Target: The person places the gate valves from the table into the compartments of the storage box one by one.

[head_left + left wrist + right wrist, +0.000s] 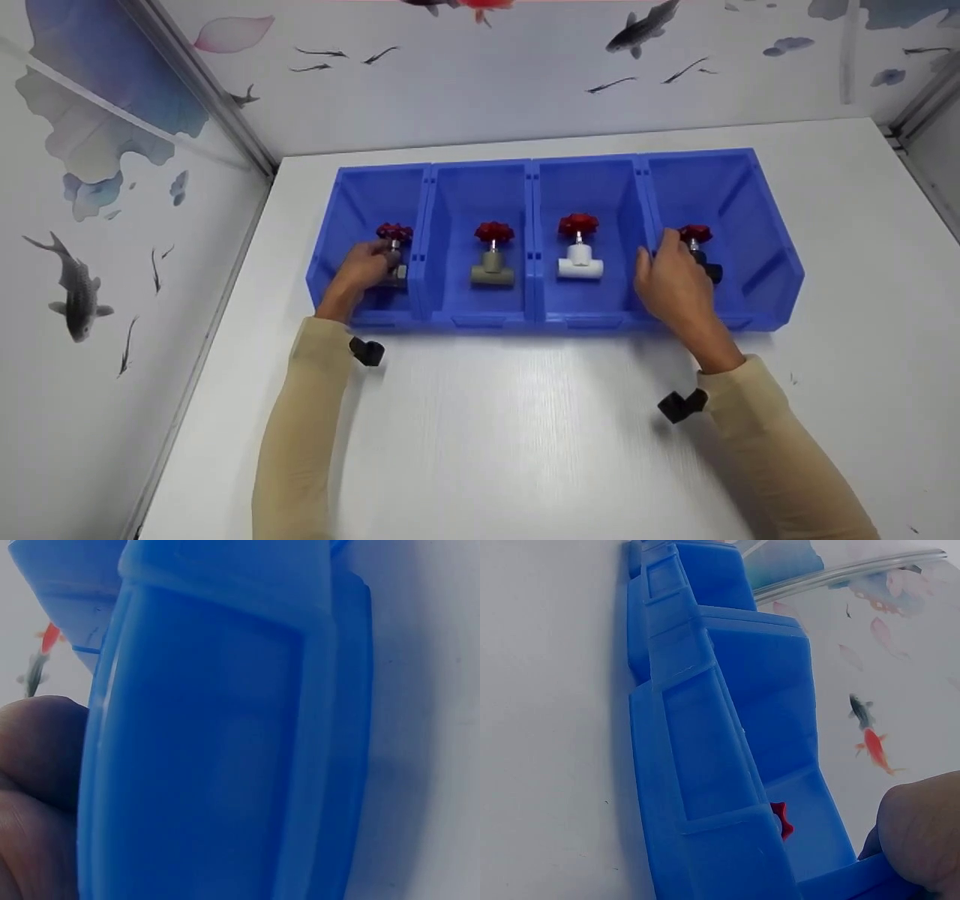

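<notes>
In the head view, my left hand [361,268] reaches into the leftmost blue bin. Its fingertips curl at the neck of a metal valve [400,274] with a dark red handwheel. The left wrist view has those fingers [37,765] partly hidden behind the bin's front wall [202,750]. My right hand [679,285] straddles the divider [646,196] before the rightmost bin, pinching its edge between thumb and fingers. Just beyond these fingers stands a black valve [705,264] with a red handwheel, partly covered by the hand. From the right wrist, that hand [922,832] overlaps the wall edge.
The middle bins hold an olive valve [493,271] and a white valve [580,264], both with red handwheels. All the bins join in one row on a white table [510,435]. Printed wall panels [480,82] enclose the back and sides.
</notes>
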Tool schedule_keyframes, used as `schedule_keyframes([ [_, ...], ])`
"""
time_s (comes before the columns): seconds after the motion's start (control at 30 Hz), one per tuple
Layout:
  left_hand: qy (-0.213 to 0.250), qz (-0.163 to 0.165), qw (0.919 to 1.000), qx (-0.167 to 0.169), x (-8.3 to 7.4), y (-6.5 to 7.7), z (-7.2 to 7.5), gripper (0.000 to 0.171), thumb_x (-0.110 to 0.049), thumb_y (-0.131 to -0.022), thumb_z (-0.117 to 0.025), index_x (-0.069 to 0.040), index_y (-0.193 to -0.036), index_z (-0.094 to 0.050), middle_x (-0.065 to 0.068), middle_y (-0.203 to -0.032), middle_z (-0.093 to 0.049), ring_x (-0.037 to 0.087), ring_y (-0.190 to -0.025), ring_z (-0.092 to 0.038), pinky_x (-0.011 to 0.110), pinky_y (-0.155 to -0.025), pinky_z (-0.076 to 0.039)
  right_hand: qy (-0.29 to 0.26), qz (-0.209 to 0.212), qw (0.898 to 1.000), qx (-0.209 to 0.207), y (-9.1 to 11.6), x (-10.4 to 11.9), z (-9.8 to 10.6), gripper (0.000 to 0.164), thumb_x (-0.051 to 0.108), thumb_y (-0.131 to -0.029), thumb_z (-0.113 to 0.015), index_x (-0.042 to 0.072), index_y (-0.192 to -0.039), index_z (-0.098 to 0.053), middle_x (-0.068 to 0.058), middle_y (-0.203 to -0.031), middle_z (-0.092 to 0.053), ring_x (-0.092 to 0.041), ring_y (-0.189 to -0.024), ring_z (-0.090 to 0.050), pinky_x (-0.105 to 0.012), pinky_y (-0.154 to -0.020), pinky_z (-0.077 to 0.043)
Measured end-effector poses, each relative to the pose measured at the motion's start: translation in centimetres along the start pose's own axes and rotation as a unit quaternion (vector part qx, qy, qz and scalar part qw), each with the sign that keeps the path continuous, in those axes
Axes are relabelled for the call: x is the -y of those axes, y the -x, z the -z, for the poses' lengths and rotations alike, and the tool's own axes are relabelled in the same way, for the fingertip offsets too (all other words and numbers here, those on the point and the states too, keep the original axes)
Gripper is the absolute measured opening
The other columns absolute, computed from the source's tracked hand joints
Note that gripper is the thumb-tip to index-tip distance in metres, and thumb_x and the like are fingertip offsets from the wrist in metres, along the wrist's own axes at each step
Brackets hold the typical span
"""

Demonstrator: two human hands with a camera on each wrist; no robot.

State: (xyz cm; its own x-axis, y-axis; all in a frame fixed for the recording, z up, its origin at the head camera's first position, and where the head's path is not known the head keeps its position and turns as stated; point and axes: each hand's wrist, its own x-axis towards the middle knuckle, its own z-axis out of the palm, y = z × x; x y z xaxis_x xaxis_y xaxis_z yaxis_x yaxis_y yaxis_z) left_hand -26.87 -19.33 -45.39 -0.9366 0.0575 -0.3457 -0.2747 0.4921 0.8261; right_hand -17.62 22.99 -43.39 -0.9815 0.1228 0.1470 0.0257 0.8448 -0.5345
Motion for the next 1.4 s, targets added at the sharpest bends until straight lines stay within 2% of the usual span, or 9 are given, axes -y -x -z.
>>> schedule_keyframes([
  [0.07,0.002,0.0,1.0,-0.002,0.0,0.0,0.0,0.049,-0.016,-0.102,-0.048,0.0,-0.149,-0.041,0.017,-0.123,-0.057,0.025,-0.107,-0.054,0.038,-0.099,-0.042,0.001,-0.001,1.0,-0.001,0.0,0.0,0.0,0.043,0.024,-0.104,-0.043,-0.015,-0.124,-0.043,-0.032,-0.096,-0.057,-0.049,-0.077,-0.061,-0.061,-0.063,-0.047],
  [0.23,-0.011,-0.028,0.9995,-0.011,0.2,-0.1,0.0,0.037,-0.014,-0.102,-0.048,0.003,-0.134,-0.056,0.011,-0.107,-0.057,0.021,-0.097,-0.052,0.032,-0.088,-0.041,0.006,-0.001,1.0,-0.002,-0.1,-0.1,0.0,0.043,0.024,-0.104,-0.043,-0.015,-0.123,-0.043,-0.033,-0.096,-0.057,-0.051,-0.078,-0.061,-0.061,-0.063,-0.046],
  [0.3,-0.011,-0.032,0.9993,-0.013,0.3,-0.2,0.0,0.037,-0.014,-0.102,-0.047,0.003,-0.134,-0.056,0.013,-0.112,-0.058,0.022,-0.102,-0.052,0.033,-0.091,-0.041,0.005,-0.002,1.0,0.0,-0.2,-0.1,0.0,0.043,0.024,-0.104,-0.043,-0.015,-0.123,-0.043,-0.033,-0.097,-0.057,-0.052,-0.078,-0.061,-0.061,-0.063,-0.046],
  [0.47,0.013,-0.015,0.9995,-0.025,0.6,-0.2,-0.1,0.048,-0.015,-0.101,-0.05,0.001,-0.146,-0.045,0.019,-0.133,-0.056,0.024,-0.114,-0.052,0.037,-0.101,-0.04,-0.001,-0.011,1.0,0.01,-0.4,-0.1,-0.1,0.046,0.025,-0.105,-0.042,-0.015,-0.127,-0.041,-0.033,-0.1,-0.058,-0.051,-0.08,-0.061,-0.061,-0.065,-0.047],
  [0.6,0.018,-0.018,0.9989,-0.04,0.7,-0.1,-0.1,0.045,-0.016,-0.101,-0.051,0.002,-0.143,-0.049,0.019,-0.132,-0.059,0.024,-0.113,-0.054,0.036,-0.098,-0.042,-0.003,-0.014,1.0,0.013,-0.5,-0.1,-0.1,0.046,0.026,-0.105,-0.041,-0.014,-0.128,-0.041,-0.032,-0.099,-0.058,-0.05,-0.08,-0.061,-0.061,-0.065,-0.047],
  [0.9,0.022,-0.022,0.9976,-0.061,0.4,0.6,-0.1,0.046,-0.018,-0.099,-0.054,0.001,-0.14,-0.05,0.019,-0.134,-0.057,0.028,-0.119,-0.053,0.041,-0.102,-0.043,-0.001,-0.007,1.0,0.012,-0.7,-0.3,0.0,0.047,0.027,-0.105,-0.04,-0.014,-0.126,-0.041,-0.031,-0.094,-0.058,-0.05,-0.078,-0.061,-0.06,-0.063,-0.046],
  [1.13,0.014,-0.048,0.996,-0.074,0.0,1.3,-0.2,0.044,-0.017,-0.099,-0.053,0.001,-0.139,-0.052,0.018,-0.132,-0.057,0.028,-0.118,-0.053,0.042,-0.1,-0.044,-0.006,-0.011,1.0,0.023,-0.7,-0.4,0.2,0.051,0.03,-0.105,-0.039,-0.014,-0.129,-0.04,-0.033,-0.095,-0.058,-0.051,-0.08,-0.061,-0.061,-0.065,-0.046],
  [1.27,-0.007,-0.068,0.9937,-0.089,-0.5,1.6,-0.2,0.041,-0.016,-0.101,-0.052,0.001,-0.138,-0.053,0.018,-0.127,-0.059,0.028,-0.114,-0.054,0.042,-0.097,-0.045,-0.008,-0.008,1.0,0.022,-0.8,-0.5,0.3,0.05,0.029,-0.104,-0.04,-0.015,-0.128,-0.041,-0.034,-0.096,-0.059,-0.05,-0.079,-0.061,-0.06,-0.065,-0.046],
  [1.4,-0.044,-0.082,0.9907,-0.1,-1.2,2.0,0.0,0.044,-0.017,-0.101,-0.052,0.0,-0.142,-0.049,0.018,-0.129,-0.058,0.03,-0.118,-0.054,0.045,-0.099,-0.044,-0.025,-0.021,0.998,0.062,-1.3,-0.8,0.7,0.057,0.034,-0.104,-0.04,-0.013,-0.136,-0.035,-0.034,-0.108,-0.058,-0.048,-0.087,-0.062,-0.058,-0.069,-0.048],
])
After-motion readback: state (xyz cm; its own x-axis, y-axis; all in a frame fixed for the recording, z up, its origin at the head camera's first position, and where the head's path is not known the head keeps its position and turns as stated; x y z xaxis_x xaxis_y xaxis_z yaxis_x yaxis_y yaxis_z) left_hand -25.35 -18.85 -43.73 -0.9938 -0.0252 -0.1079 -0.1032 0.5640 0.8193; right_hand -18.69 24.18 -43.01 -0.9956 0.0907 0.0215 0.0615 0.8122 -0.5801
